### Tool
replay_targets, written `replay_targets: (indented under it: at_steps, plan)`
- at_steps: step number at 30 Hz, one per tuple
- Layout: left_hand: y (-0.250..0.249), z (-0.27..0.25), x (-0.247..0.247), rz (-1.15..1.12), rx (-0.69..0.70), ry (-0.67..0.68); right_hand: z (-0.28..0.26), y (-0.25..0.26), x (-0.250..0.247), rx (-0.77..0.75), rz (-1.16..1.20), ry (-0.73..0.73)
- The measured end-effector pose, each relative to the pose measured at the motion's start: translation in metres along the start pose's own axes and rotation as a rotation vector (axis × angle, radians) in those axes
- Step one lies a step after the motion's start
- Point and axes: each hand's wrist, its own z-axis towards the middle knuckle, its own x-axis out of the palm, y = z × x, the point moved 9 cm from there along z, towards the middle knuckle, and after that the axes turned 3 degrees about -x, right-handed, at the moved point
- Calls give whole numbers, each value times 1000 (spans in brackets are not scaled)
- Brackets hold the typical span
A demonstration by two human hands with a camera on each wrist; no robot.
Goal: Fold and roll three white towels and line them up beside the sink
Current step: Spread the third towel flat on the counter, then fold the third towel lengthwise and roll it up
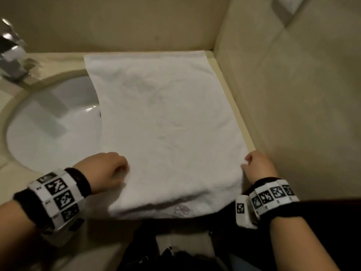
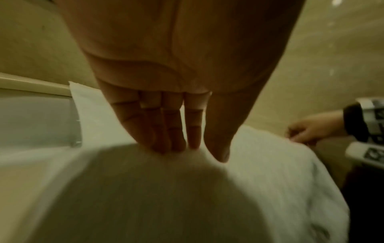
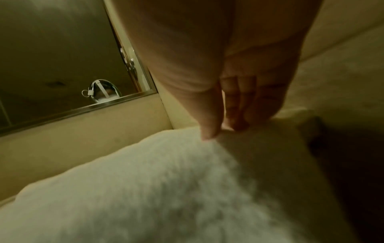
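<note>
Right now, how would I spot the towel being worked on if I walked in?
Find the sink in the counter; just right of it, filling the corner against the walls, lies the towel. It is the only white cloth, spread flat, its left edge overhanging the basin.

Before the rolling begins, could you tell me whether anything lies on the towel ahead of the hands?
Nothing visible does. The left hand and right hand pinch the white towel at its near corners, and its surface towards the wall lies bare.
</note>
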Motion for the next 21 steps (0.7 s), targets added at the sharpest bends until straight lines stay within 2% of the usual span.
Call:
replay_targets:
  at_steps: [4,8,12,14,16,18,21]
  plan:
    - [0,-21,18,-61,-28,-189,2,-8,3,-29,26,-73]
    - [-4,-17,15,-75,-49,-275,13,-2,-7,-82,37,-103]
    - [-7,-31,9,-94,-35,-360,-23,-18,-8,-112,157,-232]
    - [1,-45,8,-75,-28,-358,-50,-26,-3,-129,188,-244]
    - [8,-59,14,-31,44,-279,-70,-17,8,-173,185,-176]
    - [8,-69,23,45,175,-179,-89,13,22,-262,175,-64]
    - [3,-73,24,169,334,-154,-129,80,52,-337,381,164]
